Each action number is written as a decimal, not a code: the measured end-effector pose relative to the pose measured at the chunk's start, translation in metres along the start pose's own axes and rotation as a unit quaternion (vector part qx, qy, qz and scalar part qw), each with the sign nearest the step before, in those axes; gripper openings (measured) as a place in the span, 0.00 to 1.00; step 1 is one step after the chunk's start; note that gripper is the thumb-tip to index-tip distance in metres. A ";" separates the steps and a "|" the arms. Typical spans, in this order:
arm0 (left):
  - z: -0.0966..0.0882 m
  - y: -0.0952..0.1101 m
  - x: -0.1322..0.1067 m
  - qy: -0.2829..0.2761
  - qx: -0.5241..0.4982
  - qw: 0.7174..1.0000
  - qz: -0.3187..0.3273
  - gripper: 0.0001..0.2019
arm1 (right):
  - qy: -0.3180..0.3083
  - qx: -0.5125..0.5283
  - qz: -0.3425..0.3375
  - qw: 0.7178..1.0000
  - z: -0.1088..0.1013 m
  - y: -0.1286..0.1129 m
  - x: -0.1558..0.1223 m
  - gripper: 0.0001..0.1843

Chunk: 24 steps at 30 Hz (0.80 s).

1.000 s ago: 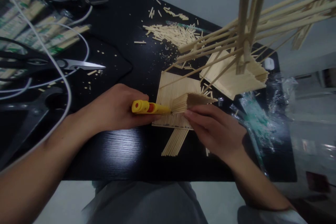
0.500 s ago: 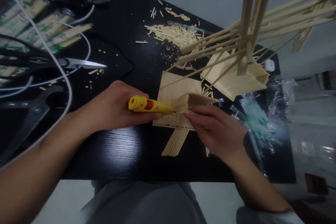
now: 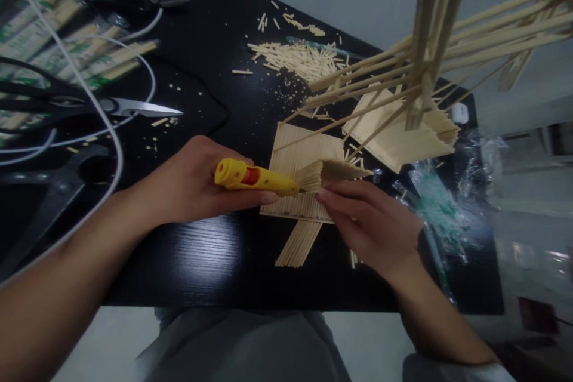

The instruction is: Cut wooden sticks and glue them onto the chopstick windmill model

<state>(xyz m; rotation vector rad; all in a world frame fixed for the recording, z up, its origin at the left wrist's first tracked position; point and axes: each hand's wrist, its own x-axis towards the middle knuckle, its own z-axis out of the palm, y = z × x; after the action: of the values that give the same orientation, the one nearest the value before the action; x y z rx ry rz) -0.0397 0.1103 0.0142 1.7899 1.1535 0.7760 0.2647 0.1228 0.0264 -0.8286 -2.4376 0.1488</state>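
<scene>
My left hand (image 3: pixel 192 185) is closed round a yellow glue pen (image 3: pixel 250 177) whose tip touches the edge of a small raised panel of wooden sticks (image 3: pixel 326 173). That panel stands on a flat square mat of sticks (image 3: pixel 298 149) on the black table (image 3: pixel 206 250). My right hand (image 3: pixel 371 221) has its fingers pressed against the raised panel's near edge, steadying it. A short bundle of loose sticks (image 3: pixel 299 243) lies just below the mat.
A tall frame of long sticks (image 3: pixel 425 54) rises close to the camera at upper right, over a second stick panel (image 3: pixel 398 131). Cut stick scraps (image 3: pixel 295 57) lie behind. Scissors (image 3: pixel 111 108), white cable (image 3: pixel 111 137), pliers and packets sit left; plastic wrappers (image 3: pixel 439 203) right.
The rear end of the yellow pen has shifted slightly left and up in my left hand. The right hand stays on the raised panel.
</scene>
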 end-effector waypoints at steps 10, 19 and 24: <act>0.000 0.004 -0.001 0.022 -0.042 0.999 0.011 0.21 | -0.002 -0.005 -0.002 1.000 0.000 0.000 -0.001 0.10; -0.001 0.007 -0.002 0.023 -0.057 0.998 0.020 0.21 | -0.015 -0.006 -0.003 1.000 -0.002 -0.001 0.000 0.10; -0.001 0.005 -0.001 0.020 -0.040 0.999 0.024 0.19 | -0.011 -0.008 0.007 1.000 -0.001 0.000 0.000 0.11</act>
<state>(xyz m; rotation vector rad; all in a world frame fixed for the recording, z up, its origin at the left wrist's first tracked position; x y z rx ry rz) -0.0392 0.1083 0.0195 1.7476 1.0937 0.8782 0.2653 0.1222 0.0273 -0.8546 -2.4566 0.1450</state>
